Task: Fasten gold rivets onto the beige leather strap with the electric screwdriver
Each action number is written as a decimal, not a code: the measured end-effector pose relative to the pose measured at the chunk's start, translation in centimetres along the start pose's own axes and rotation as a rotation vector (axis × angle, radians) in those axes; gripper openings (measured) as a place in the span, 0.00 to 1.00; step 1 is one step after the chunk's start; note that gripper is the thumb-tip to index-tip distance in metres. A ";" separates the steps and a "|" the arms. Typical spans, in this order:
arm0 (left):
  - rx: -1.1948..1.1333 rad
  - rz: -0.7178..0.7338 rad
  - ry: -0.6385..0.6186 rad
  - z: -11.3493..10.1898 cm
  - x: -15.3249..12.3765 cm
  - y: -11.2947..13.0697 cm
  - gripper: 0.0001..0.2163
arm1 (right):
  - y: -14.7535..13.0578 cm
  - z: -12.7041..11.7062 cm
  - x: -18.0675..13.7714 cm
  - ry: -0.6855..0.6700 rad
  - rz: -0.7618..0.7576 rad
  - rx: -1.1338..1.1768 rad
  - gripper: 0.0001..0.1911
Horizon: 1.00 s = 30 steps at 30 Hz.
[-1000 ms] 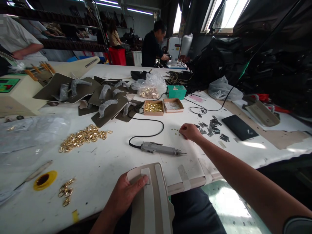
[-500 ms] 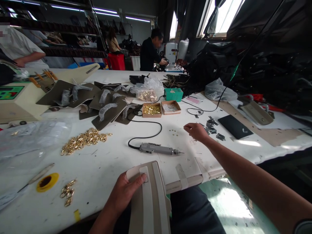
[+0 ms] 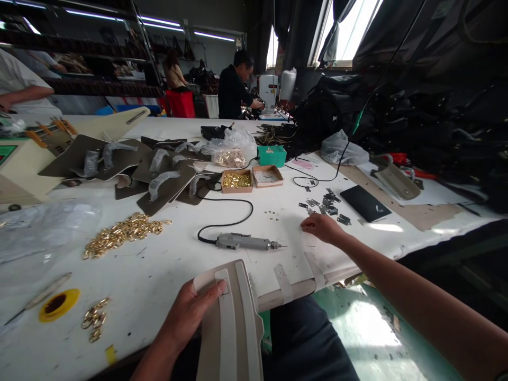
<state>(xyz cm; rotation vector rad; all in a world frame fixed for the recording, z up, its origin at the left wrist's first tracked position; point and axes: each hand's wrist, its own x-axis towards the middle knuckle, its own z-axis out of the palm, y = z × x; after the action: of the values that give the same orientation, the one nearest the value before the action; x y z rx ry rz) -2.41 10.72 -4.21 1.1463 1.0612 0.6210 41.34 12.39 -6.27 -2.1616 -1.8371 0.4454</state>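
From where I watch, at nine o'clock on the white table [image 3: 166, 275] lies a heap of gold rings [image 3: 119, 234], and nearer me at eight o'clock a yellow disc [image 3: 55, 304] with a few more gold links [image 3: 93, 320] beside it. At six o'clock my left hand [image 3: 190, 312] holds the beige bag panel [image 3: 232, 328] against the table edge, thumb pressed on its top corner and the other fingers hidden under it; that grip is the same as a second ago. Just past it, at twelve o'clock, the grey electric screwdriver [image 3: 246, 242] lies untouched on its black cord [image 3: 226, 211], with two open cardboard boxes [image 3: 252, 179] farther off. At one o'clock sit a few tiny eyelets [image 3: 272, 214], where my right hand [image 3: 322, 227] was pinching a second ago. That hand has drawn back toward me and now rests on the table, fingers curled narrow; I cannot tell whether they hold an eyelet. I judge something small was picked up. At two o'clock lie small dark metal plates [image 3: 327, 203] and a black card [image 3: 365, 203].
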 end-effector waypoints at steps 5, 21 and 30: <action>0.005 0.012 0.032 0.3 -0.1 0.2 0.25 | -0.1 -0.3 0.0 0.008 0.008 0.017 0.08; 0.023 0.008 -0.029 -0.2 -0.1 0.2 0.22 | -3.5 0.2 2.1 0.035 0.071 0.250 0.12; 0.021 0.000 -0.037 -0.3 0.0 0.4 0.22 | -6.9 3.1 5.3 0.024 0.056 0.222 0.12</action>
<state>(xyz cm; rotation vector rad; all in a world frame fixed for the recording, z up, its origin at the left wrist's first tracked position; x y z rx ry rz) -2.63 11.00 -3.88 1.1722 1.0382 0.5880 34.61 18.70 -6.73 -2.0621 -1.6328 0.6024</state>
